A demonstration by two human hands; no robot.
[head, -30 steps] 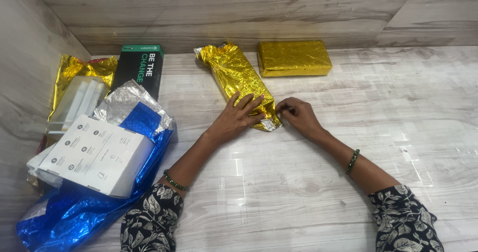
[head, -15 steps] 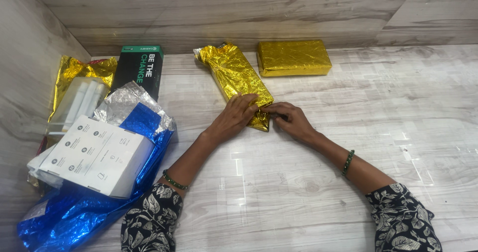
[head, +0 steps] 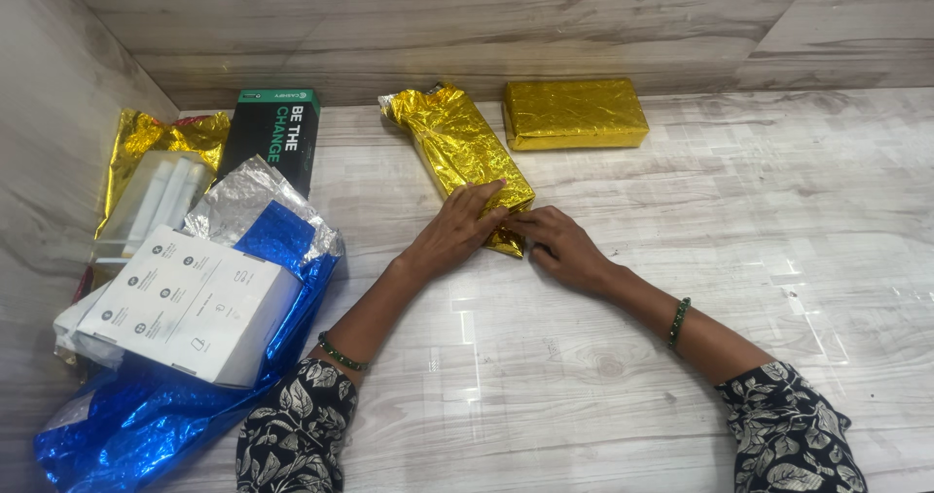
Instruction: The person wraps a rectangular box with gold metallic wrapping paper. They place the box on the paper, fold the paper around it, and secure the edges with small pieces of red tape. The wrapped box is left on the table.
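A long box wrapped in gold foil lies slanted on the pale wooden table. My left hand rests flat on its near end and presses the foil down. My right hand touches the same near end from the right, its fingertips pushing the folded foil flap against the box. The far end of the wrap is loose and crumpled. A second gold-wrapped box lies apart, by the back wall.
A black box with a green end stands at the back left. At the left lie a white box on blue foil, a silver sheet and gold foil with white rolls. Wooden walls close the back and left.
The silver flap that stuck out at the box's near end has been folded in. My right hand has moved left against the box, and my left hand has curled over the end.
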